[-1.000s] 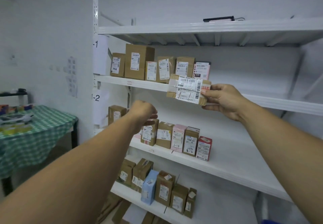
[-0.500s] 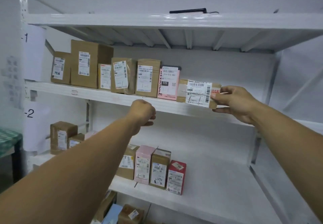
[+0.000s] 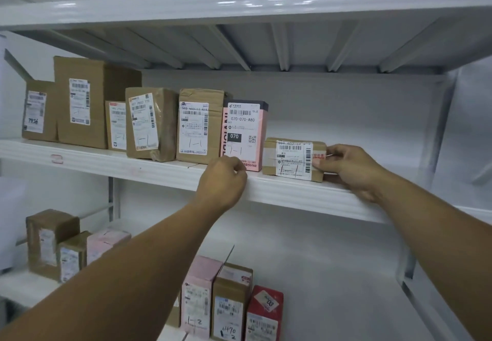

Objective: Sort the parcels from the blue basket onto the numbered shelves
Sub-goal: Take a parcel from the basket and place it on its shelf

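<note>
Parcel (image 3: 292, 160) — small, brown, taped — lies flat on the shelf (image 3: 111, 163) against or just beside the right side of the pink box (image 3: 246, 130) marked 070-070-A80; contact unclear. Right hand (image 3: 351, 170) pinches its right end, thumb on the front face, fingers over the top; that end is hidden. Label handwriting too blurred to read. Left hand (image 3: 223, 181) has its fingers curled in with nothing seen in them, and covers the pink box's lower left corner. Left of the pink box, five brown parcels (image 3: 199, 125) stand upright. Below it, further parcels (image 3: 231, 306) are partly hidden by the left forearm (image 3: 133, 274).
</note>
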